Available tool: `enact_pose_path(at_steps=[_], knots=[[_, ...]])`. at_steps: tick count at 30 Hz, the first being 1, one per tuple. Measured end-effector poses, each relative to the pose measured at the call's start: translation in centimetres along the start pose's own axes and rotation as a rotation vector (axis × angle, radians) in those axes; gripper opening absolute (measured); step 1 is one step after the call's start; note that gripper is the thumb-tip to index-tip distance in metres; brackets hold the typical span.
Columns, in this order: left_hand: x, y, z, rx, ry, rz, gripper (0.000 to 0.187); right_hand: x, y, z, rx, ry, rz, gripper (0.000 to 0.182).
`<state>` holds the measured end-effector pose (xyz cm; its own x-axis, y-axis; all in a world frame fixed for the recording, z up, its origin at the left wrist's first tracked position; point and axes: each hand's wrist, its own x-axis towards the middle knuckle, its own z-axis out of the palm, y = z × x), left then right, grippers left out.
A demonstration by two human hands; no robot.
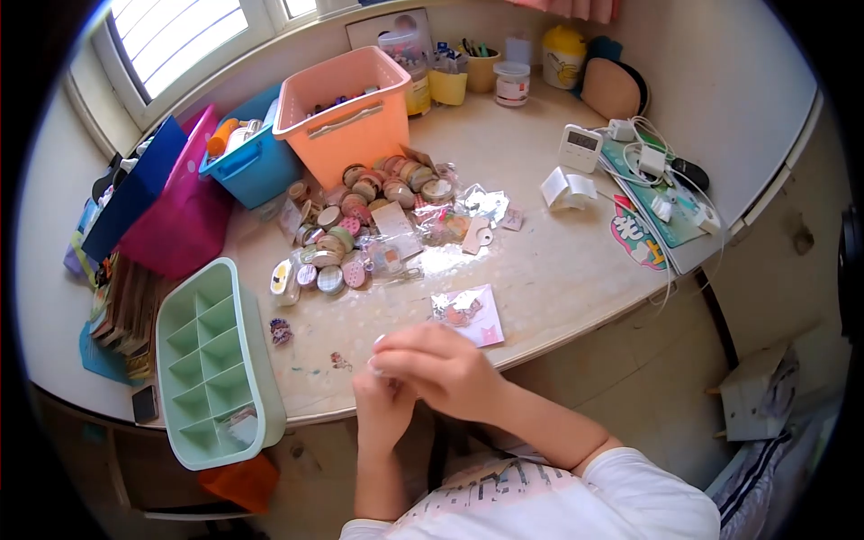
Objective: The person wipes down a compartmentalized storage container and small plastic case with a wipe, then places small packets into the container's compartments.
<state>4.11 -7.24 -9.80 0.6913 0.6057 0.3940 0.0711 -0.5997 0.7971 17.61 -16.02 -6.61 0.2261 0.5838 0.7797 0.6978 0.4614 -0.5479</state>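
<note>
My left hand [382, 405] and my right hand [441, 364] are together above the table's front edge, fingers closed and touching. Something small and whitish shows at the fingertips, too small to name. Just beyond my right hand lies a pink card in a clear packet [483, 315]. Left of the hands, small stickers [339, 361] and a dark patterned scrunchie-like item [281, 331] rest on the table [540, 297]. Further back is a pile of washi tape rolls [360, 207] with clear packets.
A green divided tray [274, 396] stands at the left, with packets in one compartment. Behind are an orange bin [360, 135], a blue basket [256, 171] and a magenta bin [180, 216]. A white timer [580, 148], cables [650, 160] and a folder are at the right.
</note>
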Motion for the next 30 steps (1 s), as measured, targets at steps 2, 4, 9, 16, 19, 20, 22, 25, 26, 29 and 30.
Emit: enact_pose_path(at_steps=[2,4,9,16,19,20,22,25,26,29,30], knots=[[0.4,0.3,0.2,-0.049,0.037,-0.132,0.011,0.1,0.1,-0.4,0.049,-0.008,0.043,0.032],[0.7,0.1,0.0,-0.126,0.037,-0.177,0.011,0.0,0.1,0.0,-0.068,0.026,0.144,0.033],[0.3,0.7,-0.1,-0.105,0.013,-0.004,0.020,-0.8,1.0,-0.9,-0.107,0.025,-0.093,0.035],[0.9,0.1,-0.3,-0.159,-0.023,-0.127,0.025,-0.9,-0.2,-0.2,-0.071,0.009,-0.068,0.036],[1.5,1.7,-0.4,-0.210,-0.008,-0.146,0.024,-1.0,2.0,-1.8,-0.217,0.054,-0.038,0.036],[1.9,2.2,-0.4,-0.244,-0.016,-0.134,0.024,-0.9,1.8,-1.7,-0.211,0.051,-0.037,0.036],[1.7,1.5,-0.6,-0.263,-0.017,-0.133,0.025,-0.6,0.9,-1.0,-0.171,0.062,0.003,0.034],[0.9,-0.6,-0.7,-0.164,-0.090,-0.115,0.025,-0.4,-0.8,1.3,-0.058,0.046,-0.043,0.033],[0.8,-0.8,-0.6,-0.210,-0.078,-0.104,0.025,-0.5,-0.6,1.7,-0.055,0.045,-0.071,0.032],[1.3,0.3,-0.7,-0.312,-0.069,-0.148,0.025,-0.7,0.8,-0.2,-0.238,0.058,-0.028,0.029],[1.6,0.9,-0.7,-0.374,-0.076,-0.200,0.025,-0.8,1.5,-1.2,-0.291,0.079,-0.023,0.027]])
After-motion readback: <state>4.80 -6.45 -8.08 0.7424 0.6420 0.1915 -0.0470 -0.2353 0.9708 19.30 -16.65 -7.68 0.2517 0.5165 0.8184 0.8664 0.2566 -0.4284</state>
